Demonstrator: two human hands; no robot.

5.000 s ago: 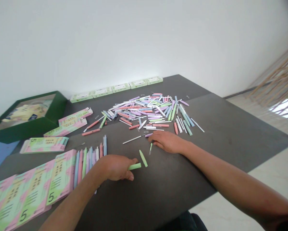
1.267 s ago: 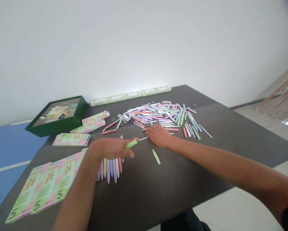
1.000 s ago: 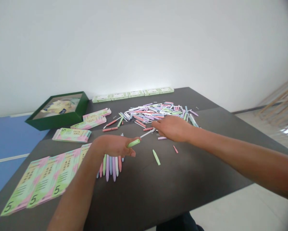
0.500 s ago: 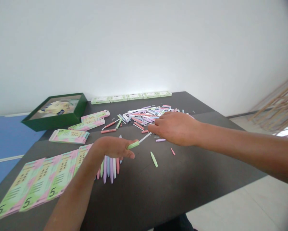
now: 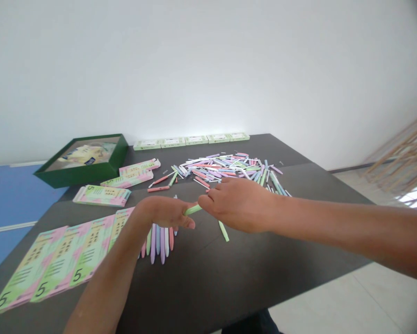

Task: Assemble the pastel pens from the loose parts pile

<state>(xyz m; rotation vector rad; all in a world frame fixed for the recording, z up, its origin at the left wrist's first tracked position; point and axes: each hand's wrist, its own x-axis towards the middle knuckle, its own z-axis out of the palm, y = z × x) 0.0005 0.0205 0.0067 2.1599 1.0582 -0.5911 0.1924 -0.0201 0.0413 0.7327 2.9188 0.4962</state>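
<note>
My left hand (image 5: 171,212) is closed on a green pen barrel (image 5: 193,209), which points up and to the right. At the barrel's far end my right hand (image 5: 238,204) is closed, its fingertips meeting the barrel; the white pen refill seen earlier is hidden behind them. Below my left hand lies a row of pastel pen barrels (image 5: 157,243) in pink, green, purple, blue and white. A loose green pen piece (image 5: 224,232) rests on the table, its upper end close under my right hand. Behind my hands spreads a heap of pastel pen parts (image 5: 222,167).
On the dark table (image 5: 208,287), printed pink-and-green sleeves (image 5: 60,260) marked 5 lie at left, with more folded sleeves (image 5: 102,195) behind. A green box (image 5: 76,174) holding packets stands back left. Several small pale boxes (image 5: 173,142) line the wall side.
My right hand has moved left and down toward my left hand, along the white refill, which no longer shows. It now covers the small pink piece. My left hand stays nearly still.
</note>
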